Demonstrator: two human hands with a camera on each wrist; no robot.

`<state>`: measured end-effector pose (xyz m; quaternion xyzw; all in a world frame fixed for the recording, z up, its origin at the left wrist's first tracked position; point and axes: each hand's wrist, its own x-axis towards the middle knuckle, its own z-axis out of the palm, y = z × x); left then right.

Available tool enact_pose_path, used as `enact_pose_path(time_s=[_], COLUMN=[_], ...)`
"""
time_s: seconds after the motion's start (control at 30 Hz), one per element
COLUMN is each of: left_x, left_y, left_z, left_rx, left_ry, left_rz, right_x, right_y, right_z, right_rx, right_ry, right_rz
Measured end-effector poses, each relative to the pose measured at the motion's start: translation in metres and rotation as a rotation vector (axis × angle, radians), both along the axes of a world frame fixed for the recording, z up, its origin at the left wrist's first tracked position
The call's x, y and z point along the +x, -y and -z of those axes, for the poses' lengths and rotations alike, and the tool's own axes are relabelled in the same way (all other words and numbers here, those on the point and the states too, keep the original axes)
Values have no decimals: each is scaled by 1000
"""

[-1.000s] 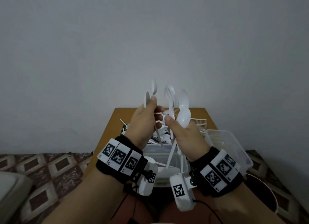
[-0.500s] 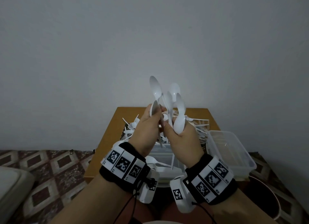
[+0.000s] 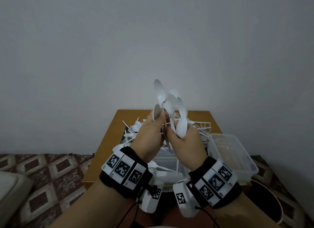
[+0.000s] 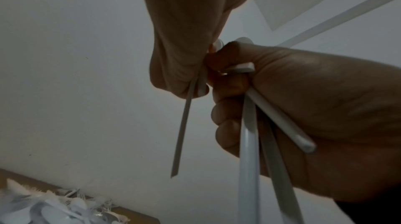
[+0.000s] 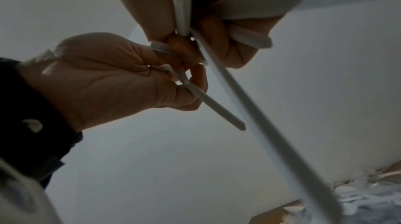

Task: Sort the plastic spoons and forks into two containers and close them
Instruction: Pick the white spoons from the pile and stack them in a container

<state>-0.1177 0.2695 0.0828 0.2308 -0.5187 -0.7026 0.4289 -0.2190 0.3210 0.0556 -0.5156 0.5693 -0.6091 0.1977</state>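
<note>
Together, left hand and right hand, raised upright, clutch spoons.

I am facing a plain grey wall in dim light; a brown bench is standing against it, patterned floor spreading left.

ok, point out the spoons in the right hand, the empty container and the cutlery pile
spoons [image 3: 181, 127]: head view, bowl of the nearest spoon in the right hand.
empty container [image 3: 248, 160]: head view, right rim.
cutlery pile [image 3: 131, 129]: head view, spoon bowl at its left side.
</note>
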Motion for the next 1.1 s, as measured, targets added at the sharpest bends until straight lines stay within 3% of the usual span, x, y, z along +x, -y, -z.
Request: enact_pose_path(time_s=[0.3, 0.43, 0.53, 0.73, 0.97, 1.1], left_x=[12, 15, 15, 13, 15, 14], left_y=[8, 7, 8, 4, 5, 4], left_z=[8, 3, 4, 6, 5, 4], left_rx=[-186, -78, -152, -192, -326, -300], left_ry=[335, 242, 297, 142, 234, 248], left_rz=[-311, -248, -285, -332, -396, -428], right_x=[-9, -9, -7, 0, 12, 19], right_y=[-7, -7, -7, -9, -6, -3], right_z=[-1, 3, 5, 9, 19, 24], right_rx=[17, 28, 21, 0, 27, 34], right_ry=[42, 44, 46, 51, 66, 49], right_rz=[19, 25, 12, 4, -32, -26])
